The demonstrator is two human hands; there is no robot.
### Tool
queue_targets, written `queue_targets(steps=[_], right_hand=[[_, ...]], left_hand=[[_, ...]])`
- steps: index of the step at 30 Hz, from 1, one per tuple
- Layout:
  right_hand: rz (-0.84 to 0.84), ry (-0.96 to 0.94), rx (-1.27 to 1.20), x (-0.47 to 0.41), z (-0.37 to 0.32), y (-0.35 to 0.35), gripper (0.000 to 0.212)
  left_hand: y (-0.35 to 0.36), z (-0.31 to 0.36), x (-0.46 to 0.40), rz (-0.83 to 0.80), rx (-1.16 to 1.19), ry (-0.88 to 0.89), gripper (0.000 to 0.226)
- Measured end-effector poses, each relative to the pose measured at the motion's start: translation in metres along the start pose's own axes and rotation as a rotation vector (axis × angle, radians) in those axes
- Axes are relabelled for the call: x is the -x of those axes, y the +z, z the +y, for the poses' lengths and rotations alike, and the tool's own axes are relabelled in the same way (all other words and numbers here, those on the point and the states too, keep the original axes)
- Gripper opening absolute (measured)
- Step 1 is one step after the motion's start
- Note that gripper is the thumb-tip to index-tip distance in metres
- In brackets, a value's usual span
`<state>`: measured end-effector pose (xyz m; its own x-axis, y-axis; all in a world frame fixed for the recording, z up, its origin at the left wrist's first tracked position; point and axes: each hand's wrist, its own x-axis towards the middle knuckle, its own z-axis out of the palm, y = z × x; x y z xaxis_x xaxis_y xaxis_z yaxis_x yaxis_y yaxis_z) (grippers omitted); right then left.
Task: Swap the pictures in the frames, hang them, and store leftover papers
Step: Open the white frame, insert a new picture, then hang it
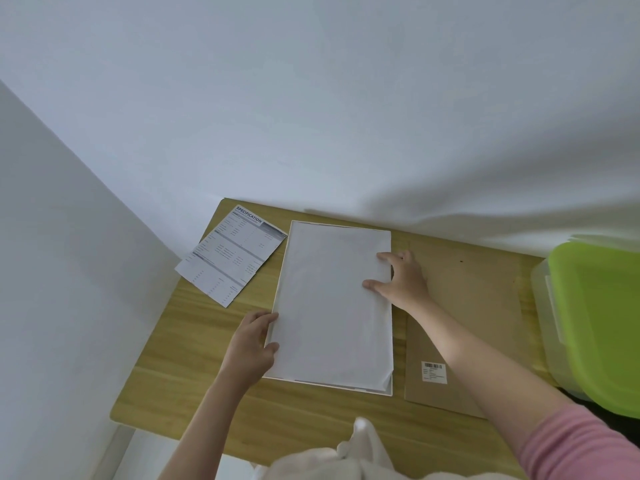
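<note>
— Where are the hands?
— The left hand (252, 344) is low and left, fingers curled inward at an edge. The right hand (398, 280) reaches further forward, fingers spread flat, its arm in a pink sleeve (581, 445).
</note>
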<state>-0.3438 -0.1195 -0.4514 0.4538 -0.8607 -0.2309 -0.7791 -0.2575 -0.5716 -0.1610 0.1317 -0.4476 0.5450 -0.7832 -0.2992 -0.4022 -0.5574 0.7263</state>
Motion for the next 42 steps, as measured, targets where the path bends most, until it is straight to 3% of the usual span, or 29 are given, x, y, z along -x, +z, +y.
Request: queue_targets(steps=[7, 16, 25, 33, 42], right_hand=[[-0.015, 0.003, 0.113, -0.001, 0.002, 0.001, 0.092], [-0.061, 0.018, 0.111, -0.003, 0.0, -0.003, 0.097], [-0.146, 0.085, -0.075, -0.007, -0.006, -0.012, 0.094], [-0.113, 0.097, -0.088, -0.003, -0.017, -0.006, 0.087], [-0.028, 0.05, -0.204, 0.04, -0.015, -0.017, 0.065]], left_hand=[[-0.002, -0.007, -0.003, -0.005, 0.055, -0.013, 0.054], [-0.006, -0.006, -0.003, -0.114, 0.051, -0.003, 0.065], [-0.009, 0.0, -0.011, -0.129, -0.004, 0.017, 0.066], [-0.013, 0.006, -0.025, -0.066, -0.045, 0.023, 0.054], [-0.01, 0.021, -0.014, 0.037, -0.096, 0.018, 0.048]])
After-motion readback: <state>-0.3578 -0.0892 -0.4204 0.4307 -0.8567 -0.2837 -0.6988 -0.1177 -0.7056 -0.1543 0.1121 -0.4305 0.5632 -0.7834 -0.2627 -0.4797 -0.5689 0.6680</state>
